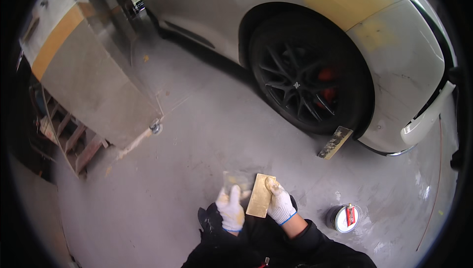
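Fingers [272, 185] of my right hand [281, 204] pinch the yellow spreader [260, 195]; my left hand [231, 208] grips a smaller scraper [235, 178] beside it. Better wipe slowly, edges flat. Right of the spreader stands a tin [342, 217]; beyond, the wheel [304, 83].

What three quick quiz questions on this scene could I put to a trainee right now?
1. True or false: the right hand holds a yellowish flat spreader.
2. What stands on the floor to the person's right? A) a round tin B) a bucket C) a spray gun
3. What leans against the black wheel of the car?

Key: 1 true. 2 A. 3 a flat board smeared with filler. The left hand holds a pale smeared flat piece.
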A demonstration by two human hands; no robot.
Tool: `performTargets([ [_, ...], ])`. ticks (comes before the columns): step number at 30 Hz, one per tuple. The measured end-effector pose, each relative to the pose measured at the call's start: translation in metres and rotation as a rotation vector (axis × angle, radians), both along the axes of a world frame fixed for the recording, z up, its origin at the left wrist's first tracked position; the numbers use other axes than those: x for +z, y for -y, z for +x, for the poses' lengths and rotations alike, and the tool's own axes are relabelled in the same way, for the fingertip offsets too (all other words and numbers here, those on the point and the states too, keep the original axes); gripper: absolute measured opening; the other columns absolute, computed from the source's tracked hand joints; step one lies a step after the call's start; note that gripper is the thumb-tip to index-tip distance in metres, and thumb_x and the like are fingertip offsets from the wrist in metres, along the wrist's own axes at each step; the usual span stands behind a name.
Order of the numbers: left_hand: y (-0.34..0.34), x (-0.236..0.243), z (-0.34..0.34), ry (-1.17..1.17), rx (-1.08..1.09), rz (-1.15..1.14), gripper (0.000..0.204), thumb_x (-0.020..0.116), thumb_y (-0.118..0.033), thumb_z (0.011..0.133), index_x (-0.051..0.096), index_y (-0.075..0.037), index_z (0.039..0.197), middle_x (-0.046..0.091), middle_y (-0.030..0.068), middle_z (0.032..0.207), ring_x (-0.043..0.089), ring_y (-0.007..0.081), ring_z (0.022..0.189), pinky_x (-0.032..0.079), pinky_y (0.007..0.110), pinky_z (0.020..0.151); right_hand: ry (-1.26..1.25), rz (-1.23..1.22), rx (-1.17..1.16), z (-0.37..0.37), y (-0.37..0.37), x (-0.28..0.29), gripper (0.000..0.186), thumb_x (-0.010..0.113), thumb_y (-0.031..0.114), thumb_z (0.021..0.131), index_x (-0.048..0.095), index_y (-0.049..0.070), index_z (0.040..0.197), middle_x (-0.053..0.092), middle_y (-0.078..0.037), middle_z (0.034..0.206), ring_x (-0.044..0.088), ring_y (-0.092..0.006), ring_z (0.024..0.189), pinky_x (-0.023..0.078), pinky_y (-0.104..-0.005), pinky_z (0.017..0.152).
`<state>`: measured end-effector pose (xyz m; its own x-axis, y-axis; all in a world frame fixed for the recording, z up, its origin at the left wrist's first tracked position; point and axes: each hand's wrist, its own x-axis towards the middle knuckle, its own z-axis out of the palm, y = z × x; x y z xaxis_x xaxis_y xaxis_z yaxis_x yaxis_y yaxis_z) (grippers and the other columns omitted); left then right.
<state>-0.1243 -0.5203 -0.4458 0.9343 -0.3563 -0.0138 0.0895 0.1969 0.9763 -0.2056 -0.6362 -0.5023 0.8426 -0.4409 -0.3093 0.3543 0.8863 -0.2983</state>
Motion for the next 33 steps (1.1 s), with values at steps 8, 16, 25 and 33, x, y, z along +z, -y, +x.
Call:
performTargets([
  [8,-0.011,-0.008,0.038,-0.422,-0.745,0.020,0.051,0.044,-0.031,0.114,0.061,0.012,0.133,0.076,0.0206,0.114,0.075,0.0286,0.103,0.059,0.033,0.092,-0.292,-0.594,0.450,0.063,0.096,0.022,0.023,0.068,0.024,0.103,0.069,0.003,0.113,0.074,-0.004,0.103,0.070,-0.0140,0.093,0.059,-0.0315,0.080],
  [16,0.055,0.023,0.135,0.449,-0.451,0.566,0.035,0.057,-0.017,0.107,0.065,0.013,0.124,0.078,0.0192,0.106,0.078,0.0252,0.081,0.062,0.032,0.069,-0.446,-0.670,-0.002,0.159,0.111,0.064,0.029,0.062,0.023,0.105,0.070,0.002,0.124,0.074,-0.004,0.107,0.069,-0.0129,0.097,0.056,-0.0288,0.091],
  [25,0.199,0.028,0.187,0.390,-0.989,0.422,0.033,0.058,-0.024,0.108,0.070,0.003,0.124,0.076,0.0198,0.098,0.076,0.0226,0.088,0.060,0.035,0.073,0.001,-0.400,0.068,0.124,0.195,0.050,0.066,0.080,0.042,0.093,0.056,0.001,0.139,0.070,-0.015,0.127,0.073,-0.0260,0.105,0.061,-0.0402,0.091],
  [33,0.305,0.091,0.132,0.644,-1.136,0.002,0.048,0.050,-0.029,0.111,0.050,0.006,0.144,0.070,0.0141,0.126,0.070,0.0209,0.109,0.054,0.034,0.099,0.496,-0.267,-0.556,0.115,0.251,0.078,0.078,0.069,0.058,0.096,0.049,-0.001,0.144,0.063,-0.025,0.136,0.064,-0.0404,0.123,0.052,-0.0535,0.106],
])
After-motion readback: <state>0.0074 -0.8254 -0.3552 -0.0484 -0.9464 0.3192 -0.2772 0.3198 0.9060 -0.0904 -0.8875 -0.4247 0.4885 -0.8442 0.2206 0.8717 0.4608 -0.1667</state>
